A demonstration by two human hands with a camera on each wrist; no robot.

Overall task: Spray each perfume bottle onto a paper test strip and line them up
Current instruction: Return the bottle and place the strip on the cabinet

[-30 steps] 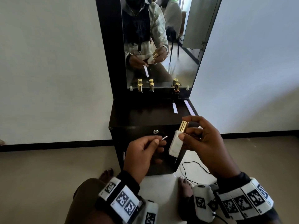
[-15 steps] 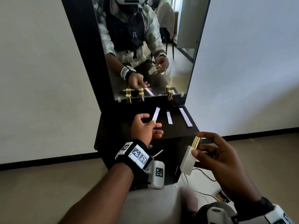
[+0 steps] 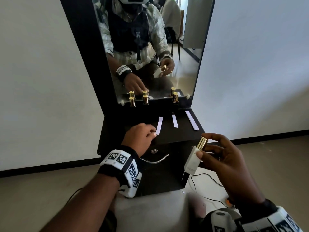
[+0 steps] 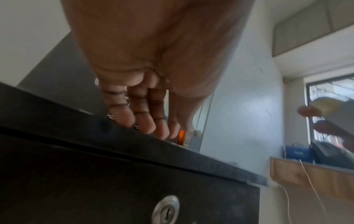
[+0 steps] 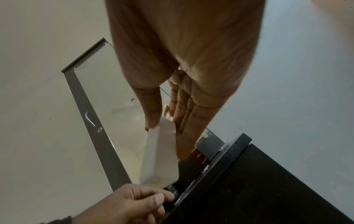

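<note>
A white perfume bottle (image 3: 192, 162) with a gold cap is gripped by my right hand (image 3: 203, 148) in the air, off the cabinet's front right corner. It shows again as the white bottle (image 5: 161, 154), between the thumb and fingers of my right hand (image 5: 166, 128). On the black cabinet top (image 3: 167, 136), my left hand (image 3: 154, 133) pinches the near end of the leftmost paper strip (image 3: 159, 124). Two more strips (image 3: 175, 121) (image 3: 192, 120) lie to its right. Three dark bottles with gold caps (image 3: 132, 101) (image 3: 145, 99) (image 3: 175, 97) stand against the mirror.
The mirror (image 3: 184, 56) rises behind the cabinet top and reflects me and the bottles. A drawer with a lock (image 3: 154, 151) and a metal handle (image 3: 155, 159) faces me. A thin black cable (image 3: 205, 180) runs over the floor on the right.
My left hand carried a strip from in front of me to the cabinet top and laid it left of the other two, then drew it nearer. The right hand kept holding the white bottle.
</note>
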